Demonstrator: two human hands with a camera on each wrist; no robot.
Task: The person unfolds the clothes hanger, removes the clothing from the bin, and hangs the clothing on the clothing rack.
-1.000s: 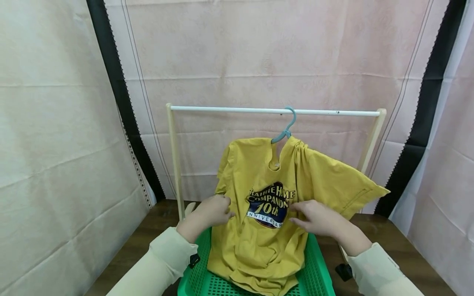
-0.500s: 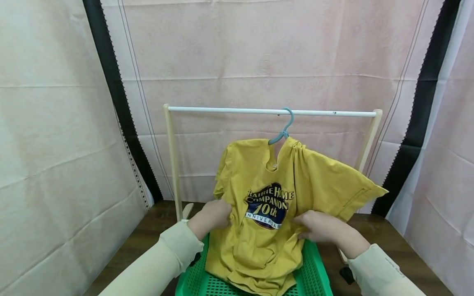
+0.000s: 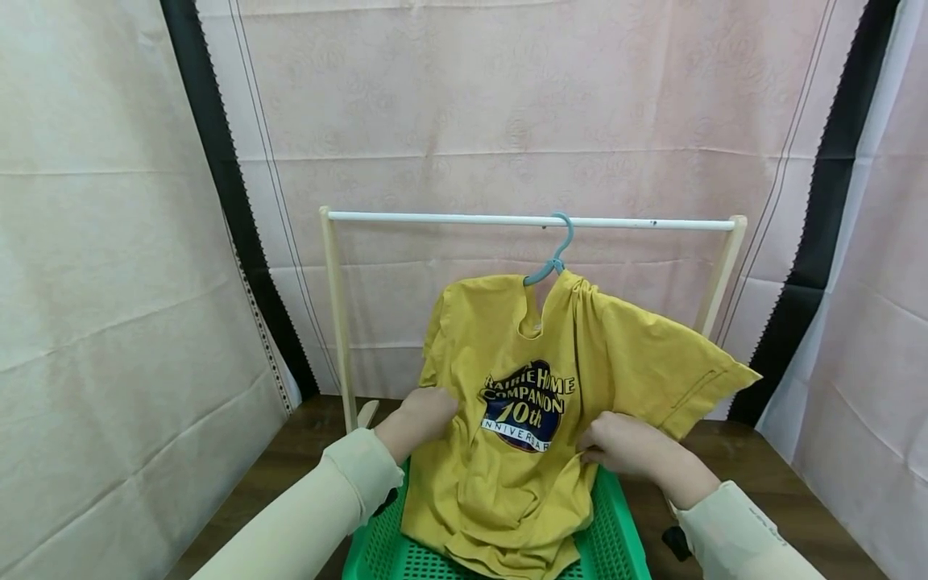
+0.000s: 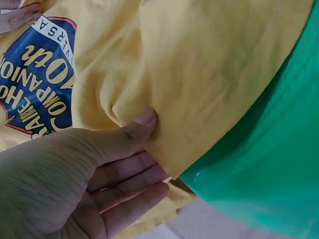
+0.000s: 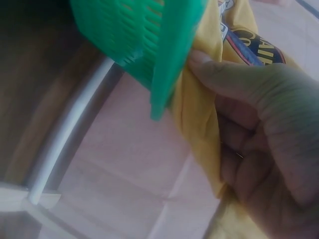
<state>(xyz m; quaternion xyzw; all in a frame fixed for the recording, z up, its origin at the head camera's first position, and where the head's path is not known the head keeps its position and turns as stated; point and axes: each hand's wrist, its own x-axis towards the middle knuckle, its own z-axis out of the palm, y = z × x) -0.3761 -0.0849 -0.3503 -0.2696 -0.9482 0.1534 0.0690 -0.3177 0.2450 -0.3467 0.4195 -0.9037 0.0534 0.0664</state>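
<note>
A yellow T-shirt [image 3: 500,491] with a dark blue printed badge hangs on a light blue hanger [image 3: 565,240], whose hook is over the rack's bar. One sleeve spreads out to the right, and the lower part droops in folds into a green basket [image 3: 625,532]. At the shirt's left side, my left hand [image 3: 424,417] pinches the fabric; the left wrist view shows the thumb on top of the cloth [image 4: 189,79] and the fingers behind. My right hand [image 3: 627,443] grips the opposite side, with a fold of cloth [image 5: 197,119] between thumb and fingers.
The white rail [image 3: 435,217] of the rack stands on cream posts [image 3: 337,314] behind the basket. A dark wooden table [image 3: 290,463] lies beneath. Pale fabric sheets [image 3: 507,105] with black strips enclose the back and both sides.
My right hand has moved slightly down and its fingers have closed on the shirt's side. My left hand has moved inward a little onto the cloth. The shirt and hanger barely shift.
</note>
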